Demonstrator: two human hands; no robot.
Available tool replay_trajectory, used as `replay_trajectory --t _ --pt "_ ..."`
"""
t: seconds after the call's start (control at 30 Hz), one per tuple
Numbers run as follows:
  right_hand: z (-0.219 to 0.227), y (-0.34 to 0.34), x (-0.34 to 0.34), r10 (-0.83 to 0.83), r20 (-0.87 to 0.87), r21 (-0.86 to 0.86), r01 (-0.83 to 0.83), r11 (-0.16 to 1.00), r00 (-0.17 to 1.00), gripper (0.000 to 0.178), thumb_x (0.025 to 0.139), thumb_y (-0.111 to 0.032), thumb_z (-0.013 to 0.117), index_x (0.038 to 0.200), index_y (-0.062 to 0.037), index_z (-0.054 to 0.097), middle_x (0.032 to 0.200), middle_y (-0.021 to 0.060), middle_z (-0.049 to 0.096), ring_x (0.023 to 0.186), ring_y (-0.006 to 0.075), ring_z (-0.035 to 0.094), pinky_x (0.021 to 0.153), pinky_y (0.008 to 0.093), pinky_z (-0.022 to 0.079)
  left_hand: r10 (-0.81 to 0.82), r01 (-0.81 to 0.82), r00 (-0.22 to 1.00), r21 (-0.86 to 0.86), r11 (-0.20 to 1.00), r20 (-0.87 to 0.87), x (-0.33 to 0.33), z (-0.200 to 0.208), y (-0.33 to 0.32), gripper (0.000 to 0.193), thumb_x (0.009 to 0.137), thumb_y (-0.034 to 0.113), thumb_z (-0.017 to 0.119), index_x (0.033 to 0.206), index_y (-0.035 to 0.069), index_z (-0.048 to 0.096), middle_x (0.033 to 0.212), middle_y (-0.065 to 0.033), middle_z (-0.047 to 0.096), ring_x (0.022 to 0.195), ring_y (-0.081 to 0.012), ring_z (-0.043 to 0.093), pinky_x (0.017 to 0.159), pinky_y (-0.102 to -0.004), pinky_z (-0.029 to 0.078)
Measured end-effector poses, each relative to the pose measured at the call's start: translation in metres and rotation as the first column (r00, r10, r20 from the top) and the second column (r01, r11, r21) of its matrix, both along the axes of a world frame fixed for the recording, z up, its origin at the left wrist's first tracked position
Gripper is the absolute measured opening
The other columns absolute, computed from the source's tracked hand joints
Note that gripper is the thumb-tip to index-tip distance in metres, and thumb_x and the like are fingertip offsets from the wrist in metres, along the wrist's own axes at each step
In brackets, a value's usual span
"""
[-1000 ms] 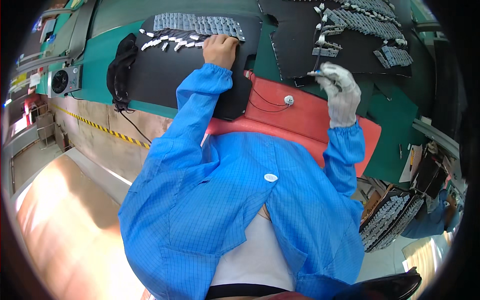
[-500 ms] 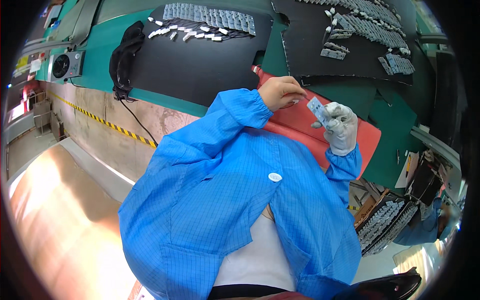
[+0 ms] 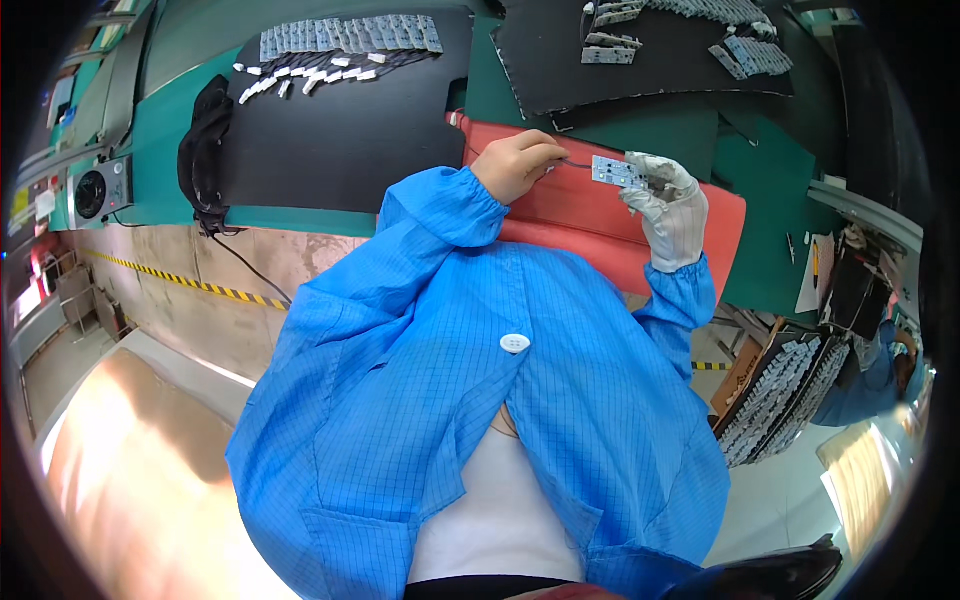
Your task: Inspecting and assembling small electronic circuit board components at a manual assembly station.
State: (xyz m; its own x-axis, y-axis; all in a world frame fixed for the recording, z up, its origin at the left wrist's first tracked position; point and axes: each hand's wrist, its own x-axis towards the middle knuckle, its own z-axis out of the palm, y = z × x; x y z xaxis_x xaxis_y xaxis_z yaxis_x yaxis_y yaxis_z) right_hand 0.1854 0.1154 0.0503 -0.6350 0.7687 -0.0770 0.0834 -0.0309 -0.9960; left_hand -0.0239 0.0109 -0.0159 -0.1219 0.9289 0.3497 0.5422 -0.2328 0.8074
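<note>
My right hand (image 3: pixel 672 212), in a white glove, grips a small light-coloured circuit board (image 3: pixel 612 172) by its right end. A short dark cable (image 3: pixel 577 163) runs from the board's left end to my bare left hand (image 3: pixel 515 165). The left thumb and fingers are pinched on the cable; its tip is mostly hidden by them. Both hands are above a red mat (image 3: pixel 590 222) on the green table, and the board lies roughly level between them.
A black sheet (image 3: pixel 340 150) at the left carries a row of boards (image 3: pixel 350 38) with white-plugged cables. More boards (image 3: pixel 758 57) rest on another black sheet (image 3: pixel 550 85) at the right. A black cloth (image 3: pixel 203 150) and a grey device with a round dial (image 3: pixel 100 190) are farther left.
The board has turned from steeply tilted to nearly level. Both hands have shifted slightly left in the view, and the cable between them now shows stretched out.
</note>
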Motion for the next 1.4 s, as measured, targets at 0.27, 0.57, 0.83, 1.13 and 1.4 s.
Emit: replay_trajectory --t 0.27,0.57,0.83,1.13,1.4 --pt "-0.008 0.007 0.009 -0.007 0.367 0.713 -0.276 0.644 0.930 0.030 0.068 0.007 0.063 0.090 -0.0119 0.069 0.097 0.0074 0.064 0.076 0.0132 0.063 0.058 0.0238 0.053 -0.059 0.045 0.989 -0.109 0.993 -0.134 -0.008 0.003 -0.003 0.016 0.077 0.011 0.065 0.093 0.011 0.065 0.089 -0.0071 0.062 0.082 -0.0278 0.062 0.070 -0.0370 0.052" --pt "-0.008 0.008 -0.012 -0.023 0.455 -0.285 0.170 0.943 0.890 0.034 0.084 -0.031 0.060 0.102 -0.0015 0.062 0.064 0.0118 0.060 0.042 0.0128 0.053 0.039 0.0227 0.043 -0.032 0.027 0.982 -0.031 0.999 -0.186 -0.001 0.000 -0.006 0.016 0.077 0.005 0.067 0.094 0.006 0.064 0.088 -0.0100 0.062 0.079 -0.0274 0.062 0.067 -0.0347 0.052" --pt "-0.011 0.010 -0.015 -0.053 0.480 -0.254 0.197 0.947 0.876 0.040 0.088 -0.035 0.055 0.106 -0.0001 0.060 0.065 0.0086 0.061 0.046 0.0107 0.055 0.044 0.0219 0.045 0.044 -0.049 0.993 -0.042 0.998 -0.106 0.007 -0.001 -0.010 0.021 0.079 0.002 0.065 0.099 0.006 0.065 0.092 -0.0109 0.062 0.081 -0.0252 0.063 0.066 -0.0315 0.053" --pt "-0.008 0.010 -0.012 -0.089 0.411 -0.194 0.182 0.964 0.907 0.041 0.089 -0.035 0.054 0.108 0.0004 0.059 0.070 0.0101 0.064 0.052 0.0130 0.060 0.047 0.0228 0.048 0.077 -0.076 0.994 0.011 0.997 -0.084 0.010 -0.002 -0.009 0.019 0.078 0.002 0.067 0.096 0.005 0.066 0.092 -0.0109 0.062 0.080 -0.0240 0.063 0.066 -0.0305 0.053" --pt "-0.020 0.014 -0.014 -0.149 0.234 -0.219 0.201 0.955 0.961 0.039 0.091 -0.035 0.053 0.107 0.0003 0.057 0.078 0.0114 0.065 0.056 0.0160 0.062 0.051 0.0253 0.051 0.013 -0.012 0.995 -0.005 1.000 0.103 0.022 0.020 0.010 0.016 0.075 0.013 0.071 0.088 0.005 0.067 0.084 -0.0100 0.064 0.081 -0.0225 0.061 0.070 -0.0337 0.048"
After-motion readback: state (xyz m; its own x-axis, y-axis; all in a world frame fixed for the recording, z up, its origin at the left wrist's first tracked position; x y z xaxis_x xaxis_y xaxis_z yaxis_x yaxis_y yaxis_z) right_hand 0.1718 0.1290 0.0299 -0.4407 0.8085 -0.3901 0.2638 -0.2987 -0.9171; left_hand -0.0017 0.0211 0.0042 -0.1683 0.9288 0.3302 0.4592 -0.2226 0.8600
